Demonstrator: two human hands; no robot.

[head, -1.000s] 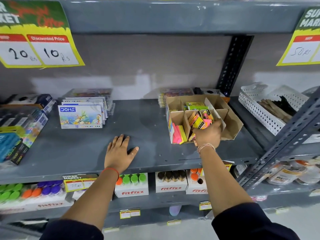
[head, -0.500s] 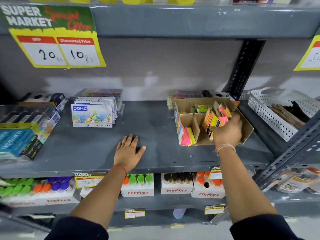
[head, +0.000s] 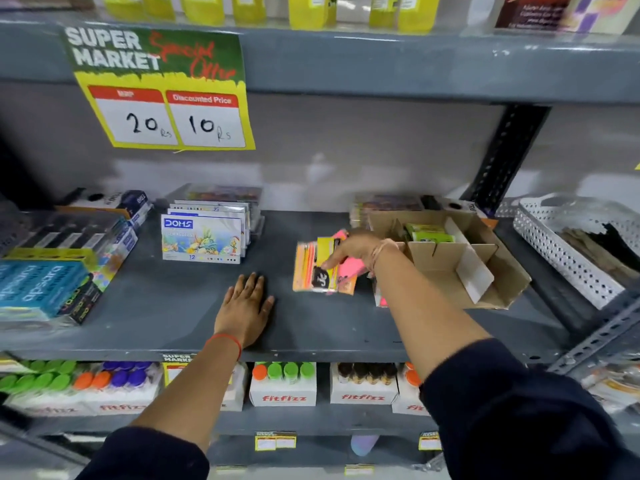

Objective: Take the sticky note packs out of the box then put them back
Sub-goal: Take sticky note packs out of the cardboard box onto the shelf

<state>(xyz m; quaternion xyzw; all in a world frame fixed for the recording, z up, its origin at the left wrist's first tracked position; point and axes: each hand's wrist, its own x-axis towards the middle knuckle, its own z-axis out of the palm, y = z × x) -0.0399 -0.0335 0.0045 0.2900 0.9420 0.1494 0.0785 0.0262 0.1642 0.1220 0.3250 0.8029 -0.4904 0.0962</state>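
A brown cardboard box with dividers stands on the grey shelf, right of centre. Green sticky note packs remain in its back compartment, and a pink pack shows at its front left corner. My right hand is left of the box, shut on a bunch of orange, yellow and pink sticky note packs held just above the shelf. My left hand lies flat on the shelf, fingers apart, holding nothing.
DOMS crayon boxes stand at the back left, and blue boxes sit at the far left. A white perforated basket is to the right. More packs lie behind the box. Fitfizz bottles fill the shelf below.
My right hand lifted a bunch of sticky note packs out of the box and carried them left over the shelf. My left hand stayed flat. The view shifted.
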